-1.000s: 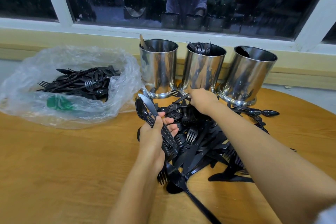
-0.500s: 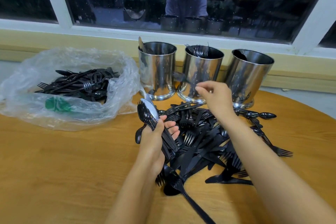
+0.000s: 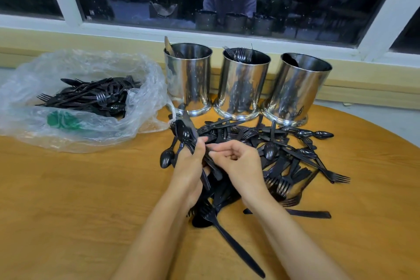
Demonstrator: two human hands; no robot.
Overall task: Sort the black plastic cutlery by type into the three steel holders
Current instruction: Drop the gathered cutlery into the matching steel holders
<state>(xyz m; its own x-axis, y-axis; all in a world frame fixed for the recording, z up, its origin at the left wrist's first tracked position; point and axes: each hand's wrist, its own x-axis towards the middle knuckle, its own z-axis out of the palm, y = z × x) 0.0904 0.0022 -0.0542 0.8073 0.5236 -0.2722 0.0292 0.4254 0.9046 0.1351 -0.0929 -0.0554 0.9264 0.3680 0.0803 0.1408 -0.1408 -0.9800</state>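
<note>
Clear bag [image 3: 91,68] on wooden table [image 3: 68,211] (green label [image 3: 63,120] inside, perhaps).

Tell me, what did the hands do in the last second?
The right hand drew back from the middle steel holder to the left hand, curled beside its cutlery bundle; whether it pinches a piece is unclear. The left hand kept gripping the bundle. The other holders, plastic bag and pile stayed put.

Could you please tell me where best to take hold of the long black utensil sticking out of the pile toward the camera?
Pinch its handle near the free end, coming from the near side: that stretch lies alone on the bare table, while its head is tucked into the pile.
</note>
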